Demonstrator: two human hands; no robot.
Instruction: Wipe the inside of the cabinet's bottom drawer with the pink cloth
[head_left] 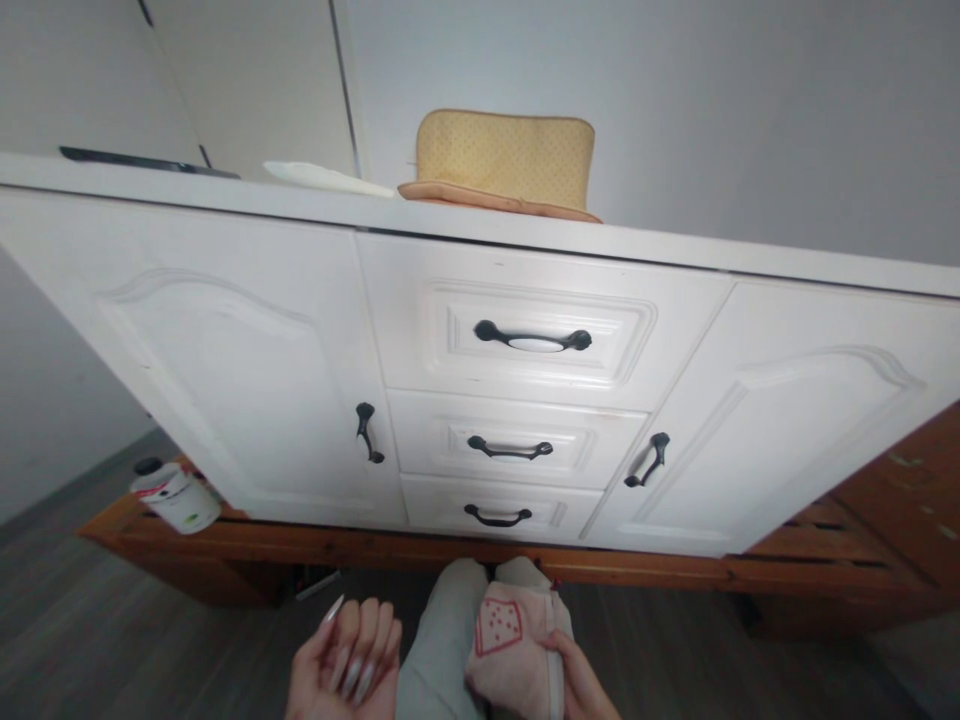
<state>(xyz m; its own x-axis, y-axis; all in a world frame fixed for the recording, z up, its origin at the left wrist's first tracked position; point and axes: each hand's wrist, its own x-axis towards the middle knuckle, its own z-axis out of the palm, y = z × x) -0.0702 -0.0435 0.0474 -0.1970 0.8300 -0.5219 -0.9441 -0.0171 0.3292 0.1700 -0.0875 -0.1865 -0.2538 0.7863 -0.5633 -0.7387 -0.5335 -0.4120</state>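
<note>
The right hand clutches a pink cloth pouch with a red square print; the left hand lies open, holding nothing. A loose hold could drop the pouch onto the grey floor.

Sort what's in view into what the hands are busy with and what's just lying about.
In hand: pink cloth, held by the right hand; left hand open, holding nothing.

Lying about: yellow cushion, white plate and dark flat thing on the cabinet; white jar on the wooden base.

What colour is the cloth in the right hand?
Pale pink cloth with a red dotted square on it, seen in the head view.
</note>
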